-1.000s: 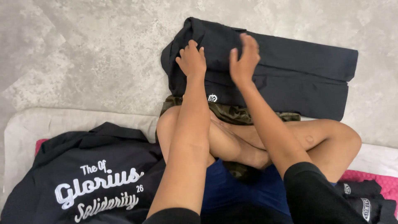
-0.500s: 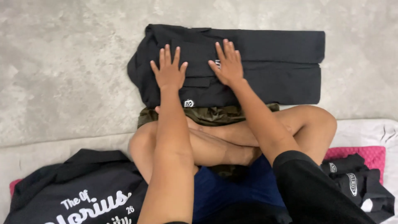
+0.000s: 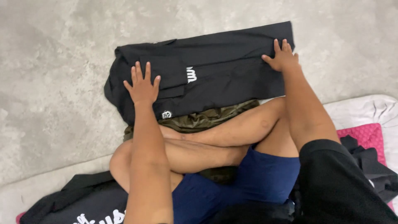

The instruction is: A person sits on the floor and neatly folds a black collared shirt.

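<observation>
A black folded shirt (image 3: 224,74) lies flat on the gray floor (image 3: 54,83), just in front of the person's crossed legs (image 3: 215,141). Both hands press down on it.

The left hand (image 3: 143,87) lies flat on the left part of the shirt, near a folded sleeve. Its fingers are spread wide and point away from the person. It holds nothing. The left arm reaches straight out over the knee.

The right hand (image 3: 282,56) rests on the far right end of the shirt, close to the edge. Its fingers are open and flat too, with nothing gripped. The right arm stretches out to the side, over the other leg.

The two hands are well apart.

An olive cloth (image 3: 207,118) peeks out between the shirt and the legs. Another black garment (image 3: 83,207) lies at the bottom left. A pink mat (image 3: 365,137) shows at the right.
</observation>
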